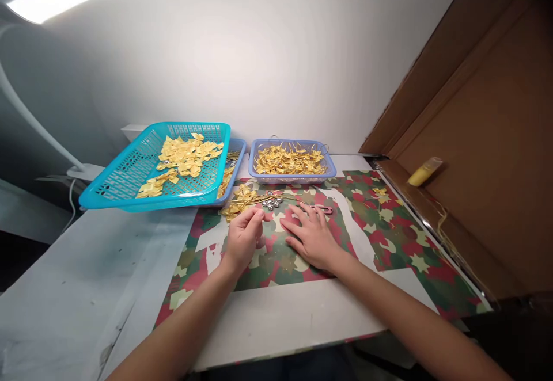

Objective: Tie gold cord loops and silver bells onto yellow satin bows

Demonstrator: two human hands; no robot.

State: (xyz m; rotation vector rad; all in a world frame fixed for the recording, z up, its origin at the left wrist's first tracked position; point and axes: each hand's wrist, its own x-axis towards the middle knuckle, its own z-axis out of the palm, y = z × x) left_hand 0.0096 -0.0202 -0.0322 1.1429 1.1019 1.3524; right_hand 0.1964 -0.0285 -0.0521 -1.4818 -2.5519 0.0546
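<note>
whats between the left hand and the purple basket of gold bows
In the head view, a loose pile of gold ribbon bows and small silver bells lie between the left hand and the purple plastic basket.

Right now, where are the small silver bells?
In the head view, the silver bells lie on the patterned mat, just beyond the left hand, in front of the purple basket.

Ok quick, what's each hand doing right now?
Left hand: fingers curled beside the small gold ribbon bows; a grip cannot be told.
Right hand: open, flat on the camouflage-patterned mat, holding nothing.
</note>
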